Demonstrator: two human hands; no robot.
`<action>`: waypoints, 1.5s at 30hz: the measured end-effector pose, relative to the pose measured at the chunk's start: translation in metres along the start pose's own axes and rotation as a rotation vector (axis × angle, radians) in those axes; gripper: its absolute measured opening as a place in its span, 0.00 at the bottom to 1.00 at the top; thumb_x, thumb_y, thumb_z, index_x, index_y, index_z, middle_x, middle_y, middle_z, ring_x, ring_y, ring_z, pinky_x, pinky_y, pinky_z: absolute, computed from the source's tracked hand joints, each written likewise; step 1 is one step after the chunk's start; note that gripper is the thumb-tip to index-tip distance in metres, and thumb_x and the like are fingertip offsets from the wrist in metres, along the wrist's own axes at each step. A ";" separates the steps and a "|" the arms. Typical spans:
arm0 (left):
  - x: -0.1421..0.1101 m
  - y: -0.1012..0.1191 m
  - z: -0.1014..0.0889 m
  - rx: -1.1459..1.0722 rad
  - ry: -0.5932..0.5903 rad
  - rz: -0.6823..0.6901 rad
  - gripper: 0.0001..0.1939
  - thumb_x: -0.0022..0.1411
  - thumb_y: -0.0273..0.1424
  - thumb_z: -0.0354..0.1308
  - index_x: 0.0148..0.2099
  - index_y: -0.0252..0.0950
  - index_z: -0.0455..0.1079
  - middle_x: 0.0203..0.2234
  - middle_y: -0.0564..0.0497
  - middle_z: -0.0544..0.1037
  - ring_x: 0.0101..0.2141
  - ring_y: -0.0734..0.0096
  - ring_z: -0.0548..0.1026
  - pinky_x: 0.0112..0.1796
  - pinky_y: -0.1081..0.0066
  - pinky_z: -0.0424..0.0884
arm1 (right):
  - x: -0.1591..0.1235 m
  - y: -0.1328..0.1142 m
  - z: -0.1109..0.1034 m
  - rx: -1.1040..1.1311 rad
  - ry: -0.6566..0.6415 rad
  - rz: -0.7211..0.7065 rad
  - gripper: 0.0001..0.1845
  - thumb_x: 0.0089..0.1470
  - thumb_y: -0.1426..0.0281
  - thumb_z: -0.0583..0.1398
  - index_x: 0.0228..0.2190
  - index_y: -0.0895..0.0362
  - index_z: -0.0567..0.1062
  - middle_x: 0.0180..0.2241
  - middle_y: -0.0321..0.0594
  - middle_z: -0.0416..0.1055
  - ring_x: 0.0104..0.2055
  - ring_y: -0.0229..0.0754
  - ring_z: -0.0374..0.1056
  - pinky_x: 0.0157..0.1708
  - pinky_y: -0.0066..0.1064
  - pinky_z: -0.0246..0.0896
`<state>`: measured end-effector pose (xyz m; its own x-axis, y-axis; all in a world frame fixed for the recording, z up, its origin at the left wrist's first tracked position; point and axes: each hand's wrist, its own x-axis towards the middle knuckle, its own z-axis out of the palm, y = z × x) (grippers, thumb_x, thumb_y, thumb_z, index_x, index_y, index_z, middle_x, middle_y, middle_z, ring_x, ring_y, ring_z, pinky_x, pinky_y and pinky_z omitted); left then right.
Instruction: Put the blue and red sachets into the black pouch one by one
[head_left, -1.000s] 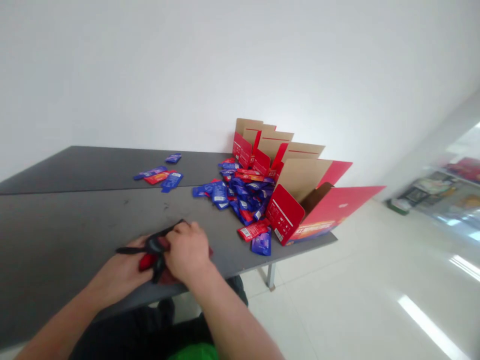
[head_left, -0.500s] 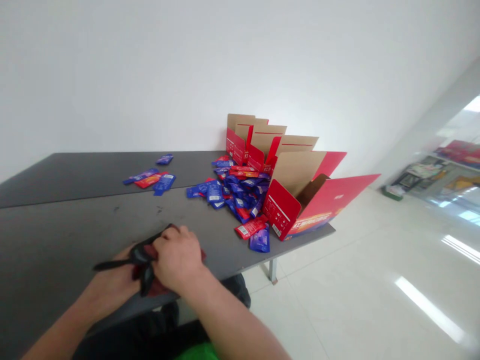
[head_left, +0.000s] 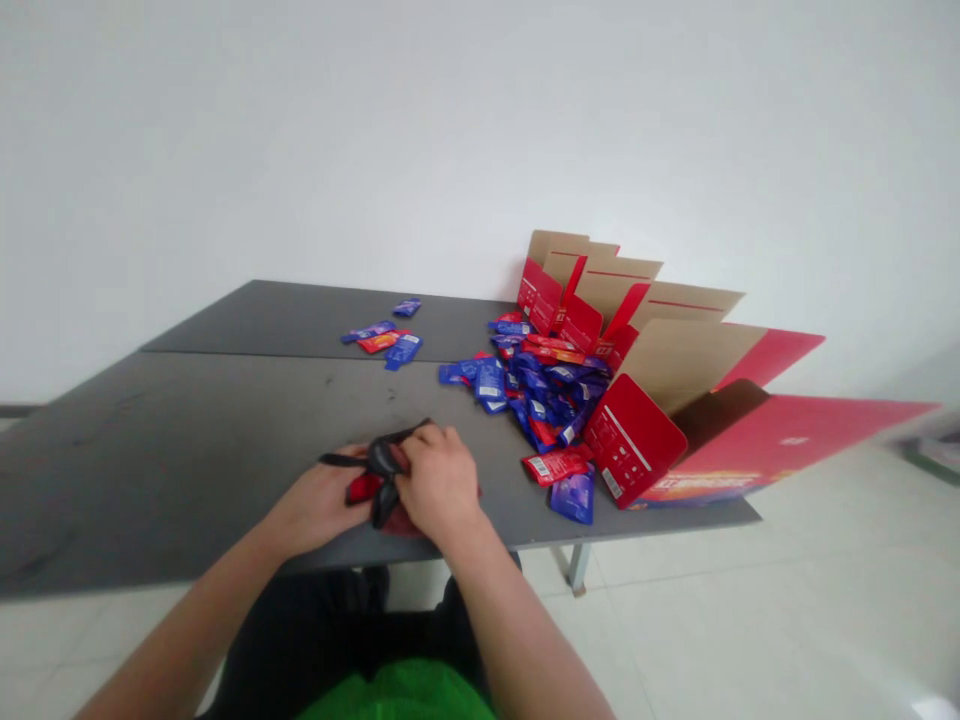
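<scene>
Both hands meet at the near edge of the grey table (head_left: 187, 440). My left hand (head_left: 319, 505) and my right hand (head_left: 437, 483) are closed on a small black pouch with a strap (head_left: 379, 462). Red packets (head_left: 362, 490) show between the fingers at the pouch's mouth. The pouch rests partly on the tabletop, and most of it is hidden under my right hand.
A heap of blue and red sachets (head_left: 536, 395) lies to the right, beside several open red cardboard boxes (head_left: 675, 420) along the table's right edge. A few loose sachets (head_left: 390, 342) sit farther back. White wall behind, pale tiled floor to the right.
The camera has swung left, so the table and boxes sit further right in the picture. Both hands stay closed on the black pouch in the same spot.
</scene>
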<state>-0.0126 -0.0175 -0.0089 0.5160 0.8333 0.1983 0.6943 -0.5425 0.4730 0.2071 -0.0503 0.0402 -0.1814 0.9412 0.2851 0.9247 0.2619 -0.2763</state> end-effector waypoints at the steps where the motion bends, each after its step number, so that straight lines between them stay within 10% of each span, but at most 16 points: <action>1: -0.001 -0.001 0.001 -0.037 0.030 -0.004 0.25 0.62 0.40 0.61 0.61 0.42 0.73 0.59 0.45 0.77 0.57 0.50 0.76 0.60 0.54 0.71 | -0.001 -0.011 0.005 0.018 -0.023 -0.058 0.09 0.65 0.62 0.59 0.40 0.50 0.79 0.46 0.39 0.75 0.48 0.48 0.64 0.46 0.37 0.62; 4: -0.002 -0.003 0.003 -0.075 0.078 0.004 0.25 0.62 0.43 0.61 0.58 0.41 0.75 0.61 0.44 0.76 0.60 0.50 0.73 0.63 0.53 0.68 | 0.000 -0.015 0.015 0.017 -0.084 -0.059 0.08 0.64 0.64 0.60 0.38 0.50 0.79 0.44 0.39 0.75 0.47 0.48 0.65 0.45 0.36 0.62; 12: 0.000 0.000 -0.001 0.052 -0.040 0.007 0.29 0.63 0.47 0.64 0.62 0.42 0.73 0.64 0.42 0.72 0.63 0.48 0.70 0.63 0.52 0.67 | -0.033 0.065 -0.005 -0.017 0.013 0.274 0.07 0.64 0.68 0.59 0.37 0.51 0.78 0.45 0.40 0.75 0.45 0.47 0.66 0.42 0.35 0.60; 31: 0.071 -0.025 -0.050 -0.095 -0.423 0.139 0.21 0.72 0.44 0.51 0.45 0.41 0.84 0.49 0.49 0.84 0.50 0.61 0.80 0.55 0.68 0.71 | -0.059 0.063 -0.001 0.194 0.132 0.293 0.12 0.58 0.72 0.61 0.44 0.50 0.77 0.50 0.39 0.74 0.50 0.48 0.66 0.49 0.36 0.59; 45: 0.108 -0.005 -0.078 0.216 -0.673 0.053 0.21 0.51 0.46 0.70 0.43 0.40 0.84 0.40 0.45 0.84 0.42 0.53 0.80 0.43 0.66 0.71 | -0.030 0.076 0.009 0.191 0.138 0.248 0.10 0.58 0.70 0.62 0.43 0.51 0.76 0.46 0.38 0.75 0.48 0.47 0.66 0.44 0.34 0.59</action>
<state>0.0005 0.0830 0.0775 0.7011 0.5965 -0.3906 0.7080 -0.6473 0.2823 0.2801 -0.0566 0.0027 0.1001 0.9470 0.3053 0.8531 0.0762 -0.5161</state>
